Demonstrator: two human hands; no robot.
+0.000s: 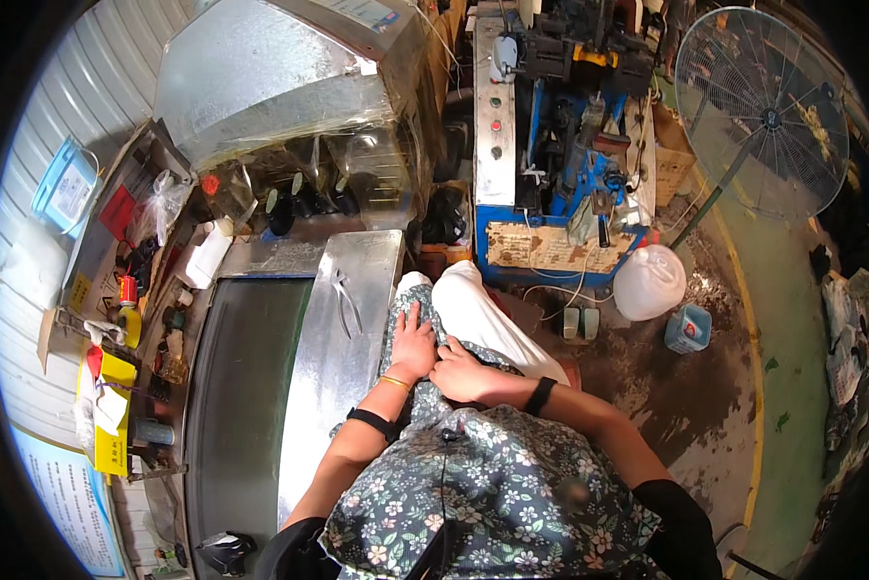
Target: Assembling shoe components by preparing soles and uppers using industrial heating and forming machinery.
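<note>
My left hand (415, 345) lies on the dark floral apron (492, 483) over my lap, its fingers stretched and spread. Just right of it, my right hand (460, 374) rests close against the left wrist with the fingers curled in. Whatever those fingers may hold is hidden, though apron cloth lies beneath them. White cloth (487, 314) covers my right leg. Left of my hands, a pair of pliers (347, 304) lies on a shiny metal plate (323, 377), touched by neither hand.
Beside the plate runs a dark belt (246, 387) under a metal hood (270, 82). A cluttered shelf (163, 319) lines the left wall. Ahead stands a blue machine (560, 193). To the right are a white jug (650, 282), a blue container (689, 329) and a large fan (768, 116).
</note>
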